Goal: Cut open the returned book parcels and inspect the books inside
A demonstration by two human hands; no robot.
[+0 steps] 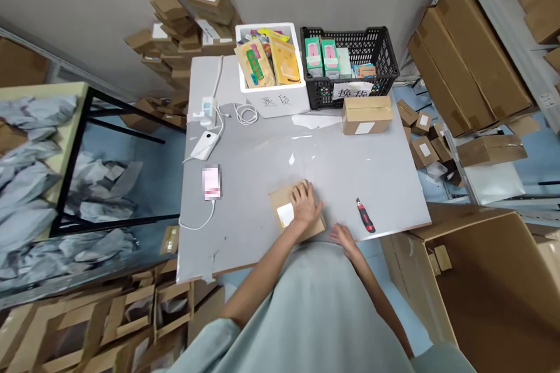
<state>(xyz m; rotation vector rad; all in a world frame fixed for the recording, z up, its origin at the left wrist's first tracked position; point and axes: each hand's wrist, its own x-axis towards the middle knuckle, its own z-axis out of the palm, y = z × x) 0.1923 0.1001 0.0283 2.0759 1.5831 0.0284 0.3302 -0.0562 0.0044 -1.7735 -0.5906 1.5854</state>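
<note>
- Your left hand (pixel 305 203) lies flat on the box (pixel 280 197), fingers a little spread over its top, pinching nothing
- The box sits on the table (pixel 254 157) at an angle, close to the front edge and right before your body; a hard push towards you could tip its near corner off
- Your palm rests beside the label (pixel 286 215) and may cover part of it — sliding it that way could scuff or lift the paper
- Your right hand (pixel 343 237) is at the table edge, fingers loosely bent, with nothing seen in it; whether it touches the edge, you cannot tell from here, and it lends the box no visible support
- The cutter (pixel 366 217) lies just beyond that hand, handle end near the edge; a stray forearm could knock it down — whether its blade is out is too small to tell
- The cable (pixel 196 227) runs over the left edge; a snag could drag the phone (pixel 212 182)
</note>
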